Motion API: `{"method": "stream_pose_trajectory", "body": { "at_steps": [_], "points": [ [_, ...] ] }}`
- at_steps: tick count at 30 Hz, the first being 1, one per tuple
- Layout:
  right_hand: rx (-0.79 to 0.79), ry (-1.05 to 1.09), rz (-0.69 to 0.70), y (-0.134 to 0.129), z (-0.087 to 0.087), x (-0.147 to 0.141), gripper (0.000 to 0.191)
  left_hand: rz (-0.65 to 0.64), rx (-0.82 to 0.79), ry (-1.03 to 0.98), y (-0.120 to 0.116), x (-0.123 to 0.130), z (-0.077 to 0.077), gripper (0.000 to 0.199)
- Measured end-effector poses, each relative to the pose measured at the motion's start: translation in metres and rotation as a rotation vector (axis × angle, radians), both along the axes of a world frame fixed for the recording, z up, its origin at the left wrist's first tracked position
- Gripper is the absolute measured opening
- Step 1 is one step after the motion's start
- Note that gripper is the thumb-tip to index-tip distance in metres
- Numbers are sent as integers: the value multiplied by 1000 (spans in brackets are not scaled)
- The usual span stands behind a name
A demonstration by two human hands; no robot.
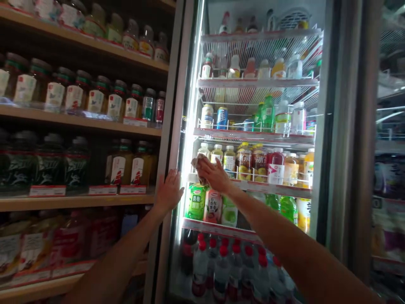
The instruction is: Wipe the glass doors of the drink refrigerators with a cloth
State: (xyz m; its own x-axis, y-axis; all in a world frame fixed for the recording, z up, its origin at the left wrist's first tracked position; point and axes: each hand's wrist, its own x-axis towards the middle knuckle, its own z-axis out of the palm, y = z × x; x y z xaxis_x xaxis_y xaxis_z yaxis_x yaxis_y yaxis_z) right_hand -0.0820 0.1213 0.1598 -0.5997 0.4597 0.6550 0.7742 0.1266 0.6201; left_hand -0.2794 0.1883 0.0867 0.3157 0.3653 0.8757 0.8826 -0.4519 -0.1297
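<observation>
My left hand (169, 190) lies with spread fingers against the left frame of a glass-fronted drinks cooler (253, 185). Higher and to the right, my right hand (213, 173) presses a crumpled brownish cloth (200, 164) to the glass, at the height of the shelf with small bottles. Behind the glass, just below this hand, stand a green bottle (196, 202) and a pink-labelled bottle (213, 206). A bright light strip (189, 147) runs up the cooler's left side, between my two hands.
Wooden shelves (79, 118) with rows of bottles fill the left side. Red-capped bottles (223, 270) stand low in the cooler. A wide metal frame (351, 126) borders it on the right, with another stocked cooler section (390, 177) beyond.
</observation>
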Motion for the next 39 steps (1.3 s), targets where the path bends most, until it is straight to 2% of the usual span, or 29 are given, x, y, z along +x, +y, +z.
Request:
{"method": "stream_pose_trajectory", "body": {
  "at_steps": [3, 5, 7, 11, 12, 14, 17, 19, 21, 24, 26, 28, 31, 33, 35, 39],
  "points": [
    [56, 154, -52, 12, 35, -20, 42, 22, -18, 4, 4, -14, -1, 56],
    [50, 158, -49, 18, 44, -32, 42, 36, -22, 9, 4, -20, -1, 57],
    [16, 86, -20, 19, 35, -42, 40, 50, -17, 11, 4, -25, -1, 57],
    [-107, -132, 33, 14, 4, -44, 37, 51, 4, -9, 4, -28, 3, 56],
    [-128, -168, 38, 12, 2, -41, 37, 43, 14, -13, 4, -28, 5, 56],
    [-115, -135, 18, 7, 11, -28, 36, 23, 30, -21, 3, -26, 9, 55],
    [42, 121, -66, -4, 41, -2, 36, -12, 38, -39, 1, -18, 16, 57],
    [135, 255, -109, -12, 53, 16, 38, -33, 34, -44, -2, -10, 21, 57],
    [150, 262, -116, -20, 49, 31, 40, -47, 31, -35, -6, -1, 25, 56],
    [73, 106, -79, -31, 27, 46, 39, -62, 38, -18, -12, 13, 31, 55],
    [30, 8, -62, -37, 19, 52, 38, -72, 56, -4, -16, 23, 35, 55],
    [57, 28, -87, -42, 26, 59, 39, -82, 74, 9, -20, 32, 39, 55],
    [228, 253, -169, -53, 52, 74, 42, -105, 79, 12, -25, 46, 45, 55],
    [293, 336, -199, -61, 61, 86, 44, -127, 76, 3, -29, 54, 48, 56],
    [280, 305, -200, -68, 53, 96, 45, -149, 77, 4, -34, 62, 50, 56],
    [214, 162, -187, -80, 12, 111, 46, -174, 76, 18, -41, 76, 53, 57]
  ]
}}
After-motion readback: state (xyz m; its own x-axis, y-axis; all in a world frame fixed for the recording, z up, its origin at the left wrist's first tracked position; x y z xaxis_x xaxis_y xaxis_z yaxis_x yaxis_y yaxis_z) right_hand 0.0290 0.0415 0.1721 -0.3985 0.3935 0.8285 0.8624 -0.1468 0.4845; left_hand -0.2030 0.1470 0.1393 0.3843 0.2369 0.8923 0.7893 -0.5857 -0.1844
